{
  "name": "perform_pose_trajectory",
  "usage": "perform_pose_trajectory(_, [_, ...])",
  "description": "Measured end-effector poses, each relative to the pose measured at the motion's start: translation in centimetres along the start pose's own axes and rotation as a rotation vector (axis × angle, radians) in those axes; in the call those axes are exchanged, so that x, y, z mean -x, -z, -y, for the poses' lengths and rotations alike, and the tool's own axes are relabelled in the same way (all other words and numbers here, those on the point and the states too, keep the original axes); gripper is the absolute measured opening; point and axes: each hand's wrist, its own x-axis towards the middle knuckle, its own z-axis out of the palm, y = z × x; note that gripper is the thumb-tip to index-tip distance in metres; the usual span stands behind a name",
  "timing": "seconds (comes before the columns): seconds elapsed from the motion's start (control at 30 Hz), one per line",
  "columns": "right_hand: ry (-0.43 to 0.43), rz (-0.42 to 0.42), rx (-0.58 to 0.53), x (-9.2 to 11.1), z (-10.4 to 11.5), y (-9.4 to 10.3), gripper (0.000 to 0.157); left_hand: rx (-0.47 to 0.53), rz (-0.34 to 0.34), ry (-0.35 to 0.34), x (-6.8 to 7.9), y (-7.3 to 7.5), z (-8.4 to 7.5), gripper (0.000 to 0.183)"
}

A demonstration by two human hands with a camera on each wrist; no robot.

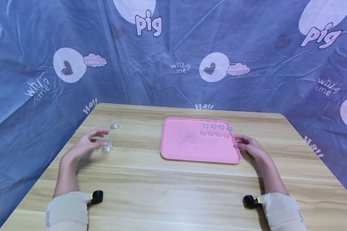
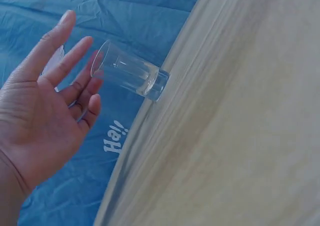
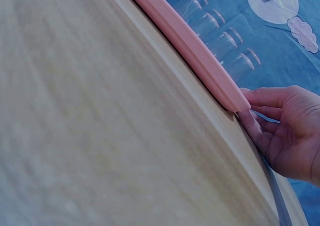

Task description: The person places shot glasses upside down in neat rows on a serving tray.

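Observation:
My left hand (image 1: 88, 142) is beside a clear shot glass (image 1: 108, 147) that stands upright on the table, the thumb close to its rim. In the left wrist view the left hand (image 2: 55, 95) has its fingers spread and loosely bent, and they do not close round the glass (image 2: 132, 70). Farther back stands a second clear shot glass (image 1: 114, 123). At the right, my right hand (image 1: 249, 146) holds the edge of a pink tray (image 1: 187, 150). The right wrist view shows the thumb low at the rim and the fingers (image 3: 267, 96) above it.
On the tray's back right part, several clear glasses (image 1: 213, 130) stand in a row, seemingly upside down. The wooden table (image 1: 161, 192) reaches a blue patterned cloth (image 1: 161, 80) at the back and sides. A small black device (image 1: 96, 196) sits at each wrist.

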Motion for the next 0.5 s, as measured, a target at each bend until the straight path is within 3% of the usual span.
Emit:
perform_pose_trajectory(0.33, [0.013,0.002,-0.009,0.0,0.1,0.0,0.053,0.063,0.031,0.072,0.5,-0.1,2.0,0.06])
perform_pose_trajectory(0.5, [0.018,0.003,-0.012,0.0,0.1,-0.1,0.052,0.078,0.026,0.066,0.5,-0.3,2.9,0.06])
